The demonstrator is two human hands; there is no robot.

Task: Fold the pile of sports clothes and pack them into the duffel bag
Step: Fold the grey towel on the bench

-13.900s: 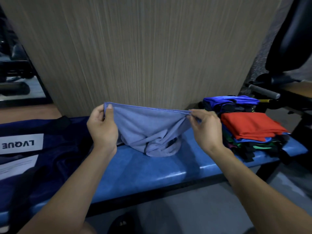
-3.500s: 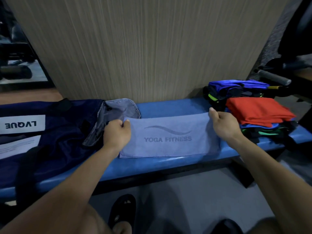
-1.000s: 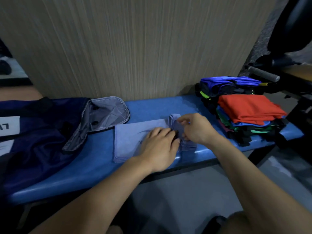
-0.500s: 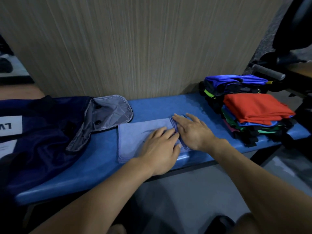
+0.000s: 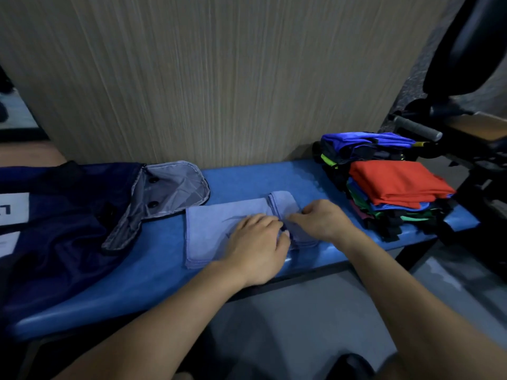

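Towel: a pale blue towel (image 5: 219, 229) lies flat on the blue bench (image 5: 247, 176), its long axis running left to right, between the duffel bag and the stacked clothes.
Rolled end: the towel's right end is turned over into a short roll or fold whose axis runs near to far; I judge it is being worked leftward along the towel's length.
Left hand (image 5: 256, 246): palm down on the middle of the towel, fingers curled at the edge of the roll, seemingly to hold the cloth taut and keep the layers from sliding.
Right hand (image 5: 319, 220): fingers bent over the rolled end, gripping it; a tight grip here likely keeps the bundle compact for packing.
Duffel bag (image 5: 68, 215): dark navy, on the left end of the bench, its grey-lined flap (image 5: 170, 190) thrown open toward the towel, so the mouth is ready to receive it.
Clothes stack (image 5: 395, 185): folded pieces, red on top, on the right end, well apart from the bag.
Stage: judged mid-fold; nothing shows inside the bag.
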